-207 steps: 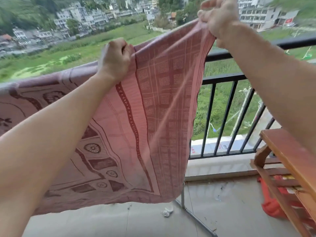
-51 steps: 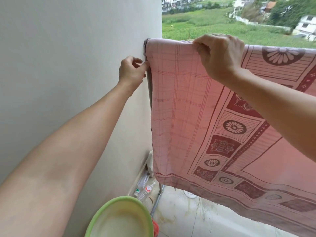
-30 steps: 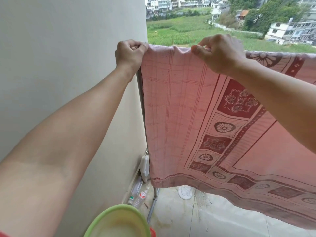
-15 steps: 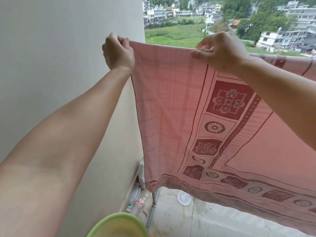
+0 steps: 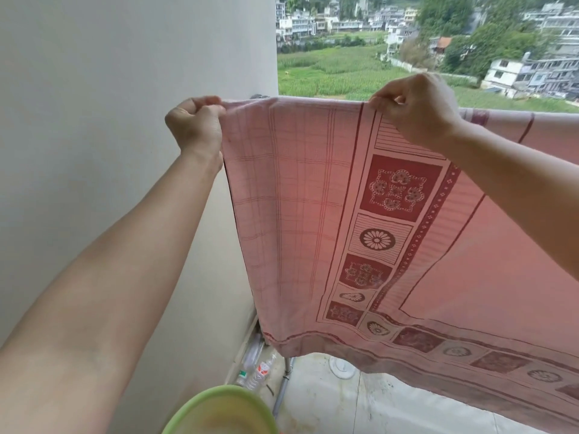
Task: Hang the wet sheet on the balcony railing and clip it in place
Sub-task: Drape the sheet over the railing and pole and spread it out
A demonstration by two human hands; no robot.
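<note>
At the wall end of a balcony, a pink sheet (image 5: 313,214) with dark red flower and square borders hung spread out, its top edge drawn level between two bare hands. The left hand (image 5: 195,126) gripped the sheet's top corner in a closed fist, just beside a plain pale wall (image 5: 109,89). The right hand (image 5: 416,111) pinched the top edge further along, fingers curled over the cloth. Whatever carried the sheet was hidden behind it. Its lower hem hung clear of the pale floor (image 5: 344,408). Low down by the wall lay plastic bottles (image 5: 260,371), and a green basin (image 5: 219,411) sat at the bottom edge. Beyond lay green fields (image 5: 329,70) and buildings (image 5: 532,67).
</note>
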